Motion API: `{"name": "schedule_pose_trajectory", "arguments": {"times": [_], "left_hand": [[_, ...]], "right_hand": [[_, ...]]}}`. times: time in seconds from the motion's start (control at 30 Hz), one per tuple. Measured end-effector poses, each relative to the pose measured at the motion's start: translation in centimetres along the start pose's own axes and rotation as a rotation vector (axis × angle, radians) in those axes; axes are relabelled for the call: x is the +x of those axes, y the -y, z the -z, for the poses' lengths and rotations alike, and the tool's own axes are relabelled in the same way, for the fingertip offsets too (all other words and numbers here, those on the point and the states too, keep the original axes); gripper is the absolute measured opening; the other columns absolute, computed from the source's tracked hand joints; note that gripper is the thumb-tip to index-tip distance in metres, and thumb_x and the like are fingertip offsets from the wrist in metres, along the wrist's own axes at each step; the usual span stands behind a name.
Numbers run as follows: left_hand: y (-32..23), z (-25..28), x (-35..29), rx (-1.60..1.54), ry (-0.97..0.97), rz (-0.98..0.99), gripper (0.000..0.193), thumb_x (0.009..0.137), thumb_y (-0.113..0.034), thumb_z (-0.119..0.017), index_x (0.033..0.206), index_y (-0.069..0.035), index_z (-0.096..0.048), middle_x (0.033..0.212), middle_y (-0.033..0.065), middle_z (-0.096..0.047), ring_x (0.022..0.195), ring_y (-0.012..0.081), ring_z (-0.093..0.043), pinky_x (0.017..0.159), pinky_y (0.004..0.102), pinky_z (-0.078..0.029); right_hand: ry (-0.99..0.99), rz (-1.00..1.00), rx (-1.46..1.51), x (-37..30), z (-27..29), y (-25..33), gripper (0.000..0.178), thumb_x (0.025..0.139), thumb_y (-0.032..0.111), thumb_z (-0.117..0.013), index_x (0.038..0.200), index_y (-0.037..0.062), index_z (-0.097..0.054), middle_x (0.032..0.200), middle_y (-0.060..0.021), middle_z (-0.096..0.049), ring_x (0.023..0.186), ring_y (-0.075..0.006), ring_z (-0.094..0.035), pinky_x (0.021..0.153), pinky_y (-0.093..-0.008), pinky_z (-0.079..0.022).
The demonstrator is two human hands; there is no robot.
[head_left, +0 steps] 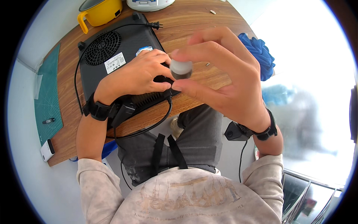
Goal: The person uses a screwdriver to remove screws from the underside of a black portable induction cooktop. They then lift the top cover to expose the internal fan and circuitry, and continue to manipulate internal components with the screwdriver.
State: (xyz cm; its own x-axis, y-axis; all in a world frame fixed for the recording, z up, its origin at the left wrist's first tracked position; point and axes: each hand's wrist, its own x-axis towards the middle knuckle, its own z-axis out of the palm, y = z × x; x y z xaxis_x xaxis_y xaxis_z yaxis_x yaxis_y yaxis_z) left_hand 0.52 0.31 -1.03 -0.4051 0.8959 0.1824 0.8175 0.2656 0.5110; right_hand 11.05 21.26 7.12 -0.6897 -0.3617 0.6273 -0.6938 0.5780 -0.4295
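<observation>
An induction cooker (128, 46) lies with its black underside up on the wooden table, showing a round fan grille and a white label. My left hand (140, 71) rests over its near right part, thumb and fingers curled around a dark part at the corner. Between the thumb and fingertips of my right hand (227, 71), just above that corner, is a small round cap-like piece (181, 68), pale on top and dark below, slightly blurred. A blue-and-white thing (144, 50) shows partly behind my left hand.
A yellow pot (100, 14) and a white appliance (150, 3) stand at the back. The cooker's black cord ends in a plug (155, 25). Blue cloth (257, 56) sits at the table's right edge. At left lie a green cutting mat (47, 97) and a white device (47, 150).
</observation>
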Motion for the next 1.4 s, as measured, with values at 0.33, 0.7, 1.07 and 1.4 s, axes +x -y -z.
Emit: {"name": "schedule_pose_trajectory", "arguments": {"times": [0.33,0.7,1.07,1.4], "left_hand": [[-0.1,0.0,0.1,0.072,0.069,-0.042,0.028,0.082,-0.019,-0.074,0.11,-0.018,-0.075,0.121,0.0081,-0.06,0.122,0.0307,-0.049,0.106,0.0448,-0.036],[-0.2,0.1,0.2,0.073,0.076,-0.029,0.025,0.082,-0.017,-0.073,0.107,-0.018,-0.076,0.123,0.0073,-0.06,0.123,0.0296,-0.049,0.107,0.0447,-0.036],[0.1,-0.1,0.1,0.099,0.055,-0.047,0.026,0.082,-0.018,-0.073,0.108,-0.018,-0.076,0.123,0.0067,-0.06,0.123,0.0292,-0.05,0.106,0.0448,-0.037],[-0.1,-0.1,0.1,0.087,0.063,-0.028,0.025,0.082,-0.018,-0.073,0.107,-0.018,-0.076,0.123,0.0076,-0.06,0.124,0.0296,-0.049,0.106,0.0449,-0.037]], "right_hand": [[-0.031,-0.182,0.036,-1.7,1.2,-0.6,0.045,0.079,-0.007,-0.076,0.119,0.0007,-0.057,0.109,-0.0115,-0.067,0.1,-0.0203,-0.07,0.083,-0.0315,-0.062],[-0.089,-0.22,0.068,-1.7,1.5,-1.1,0.046,0.081,-0.007,-0.075,0.122,0.0009,-0.054,0.11,-0.0087,-0.064,0.1,-0.0201,-0.07,0.083,-0.0311,-0.063],[-0.149,-0.299,0.027,-2.0,1.2,-2.2,0.046,0.082,-0.002,-0.078,0.121,0.0012,-0.053,0.108,-0.0072,-0.062,0.096,-0.0165,-0.07,0.077,-0.0269,-0.063],[-0.176,-0.16,-0.192,-2.5,1.1,-1.8,0.046,0.077,0.008,-0.087,0.114,0.0021,-0.06,0.097,-0.0043,-0.065,0.089,-0.0136,-0.069,0.071,-0.026,-0.061]]}}
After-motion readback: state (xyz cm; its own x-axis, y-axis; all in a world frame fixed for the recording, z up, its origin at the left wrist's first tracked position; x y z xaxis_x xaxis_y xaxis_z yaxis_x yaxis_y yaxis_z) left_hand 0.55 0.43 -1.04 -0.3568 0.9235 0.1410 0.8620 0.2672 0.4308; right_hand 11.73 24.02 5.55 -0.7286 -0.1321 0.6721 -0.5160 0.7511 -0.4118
